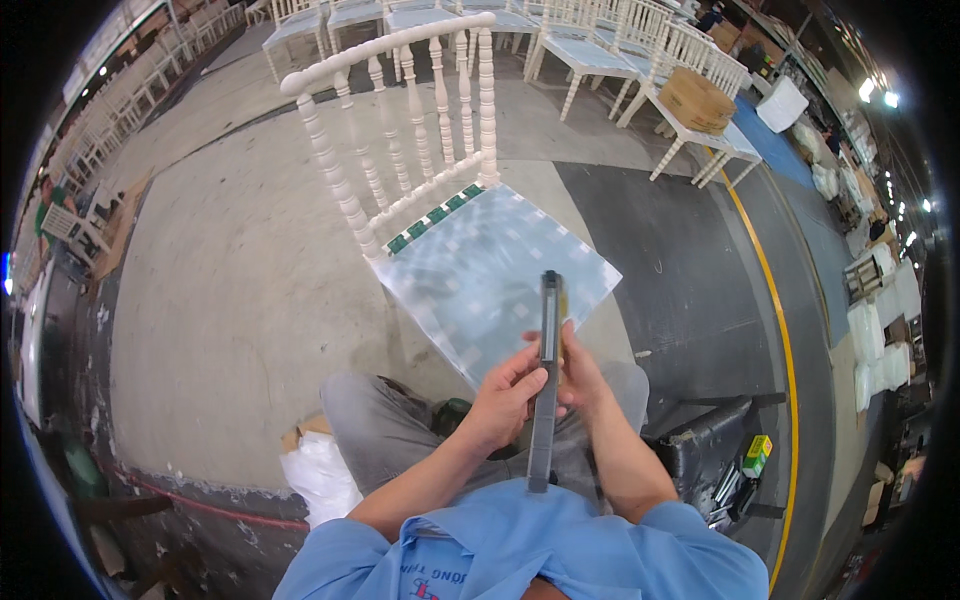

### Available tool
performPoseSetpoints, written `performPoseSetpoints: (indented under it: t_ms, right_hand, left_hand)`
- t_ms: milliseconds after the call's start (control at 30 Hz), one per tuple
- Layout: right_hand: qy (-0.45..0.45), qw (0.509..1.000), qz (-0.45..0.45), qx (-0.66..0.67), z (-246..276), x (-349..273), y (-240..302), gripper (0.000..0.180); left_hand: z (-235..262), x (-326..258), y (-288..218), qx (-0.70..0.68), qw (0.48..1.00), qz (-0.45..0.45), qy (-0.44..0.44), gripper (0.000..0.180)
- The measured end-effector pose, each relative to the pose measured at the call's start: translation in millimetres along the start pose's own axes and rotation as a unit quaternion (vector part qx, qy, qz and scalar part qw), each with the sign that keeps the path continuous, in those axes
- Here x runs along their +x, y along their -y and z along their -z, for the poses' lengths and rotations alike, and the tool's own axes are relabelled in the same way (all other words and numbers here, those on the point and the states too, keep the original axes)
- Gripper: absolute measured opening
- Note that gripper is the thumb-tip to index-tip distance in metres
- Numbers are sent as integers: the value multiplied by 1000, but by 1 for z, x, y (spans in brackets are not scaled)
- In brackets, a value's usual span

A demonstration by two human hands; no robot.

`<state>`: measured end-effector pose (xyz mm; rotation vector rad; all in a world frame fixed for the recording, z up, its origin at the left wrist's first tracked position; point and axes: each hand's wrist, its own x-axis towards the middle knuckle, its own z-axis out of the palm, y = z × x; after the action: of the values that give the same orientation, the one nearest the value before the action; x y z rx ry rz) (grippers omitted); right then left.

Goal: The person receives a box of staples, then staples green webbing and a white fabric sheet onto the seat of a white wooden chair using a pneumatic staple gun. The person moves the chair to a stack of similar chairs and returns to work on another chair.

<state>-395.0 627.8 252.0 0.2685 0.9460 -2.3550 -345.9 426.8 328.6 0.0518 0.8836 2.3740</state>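
We hold a long, dark, flat bar-shaped tool (545,380) upright in front of us, its top end rising over the chair seat and its lower end hanging down toward our blue shirt (520,550). Our left hand (502,400) wraps the tool from the left side, its grip pressed together around the middle of the shaft, thumb lying along the near edge. Our right hand (580,378) comes in from the right, its fingers pinching the same tool slightly higher up; a yellowish strip shows just beside the dark edge there, though we cannot tell what it is.

Directly ahead of us stands a white wooden chair (400,150) with turned spindles in its back, tilted a little in the view. Its seat (490,270) is covered in a clear, shiny plastic wrap, and small green pieces (430,215) line the rear edge of the seat, just below the spindles. The tool's upper end overlaps the front part of that seat.

We sit with grey trousers (380,420) over a concrete floor (220,300). A white bag (320,475) lies near our left knee. To our right a black seat (705,440) carries a small yellow-green box (757,455). More white chairs (640,50) stand in rows well beyond, and a yellow line (785,340) curves across the darker floor.
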Motion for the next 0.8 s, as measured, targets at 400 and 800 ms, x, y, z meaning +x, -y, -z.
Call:
performPoseSetpoints:
  t_ms: [400,800]
  right_hand:
    - [-187,955,204,-103,-41,36,55,49]
    - [-125,915,215,-317,-99,42,8,48]
  left_hand:
    - [13,-10,28,447,885,-43,-122,60]
    - [32,14,-17,253,930,-166,-210,40]
